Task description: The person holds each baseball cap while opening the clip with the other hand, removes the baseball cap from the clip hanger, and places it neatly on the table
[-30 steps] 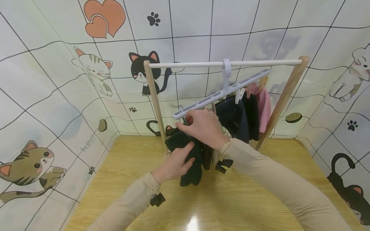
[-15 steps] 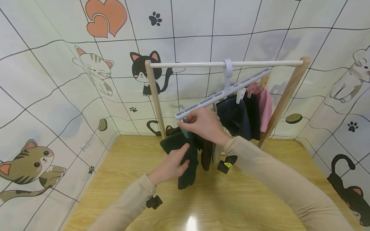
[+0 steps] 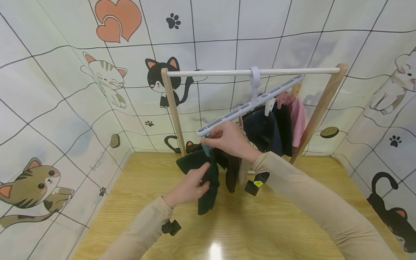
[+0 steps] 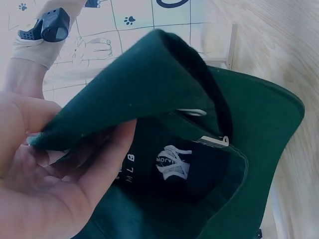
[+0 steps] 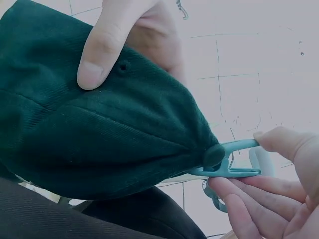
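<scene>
Your left hand [image 3: 187,186] gripped the green cap [image 5: 114,134], likely steadying it, while your right hand [image 3: 231,139] pinched its teal clothespin [image 5: 234,172].

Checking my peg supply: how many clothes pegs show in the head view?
5 visible: teal peg at the right hand; then rightward along the hanger, brownish peg, white peg, pink peg and orange peg. Others may be hidden.

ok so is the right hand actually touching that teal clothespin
Touching. The right wrist view shows the right hand pinching the teal clothespin, its thumb against the upper handle and its fingers under the lower one.
</scene>
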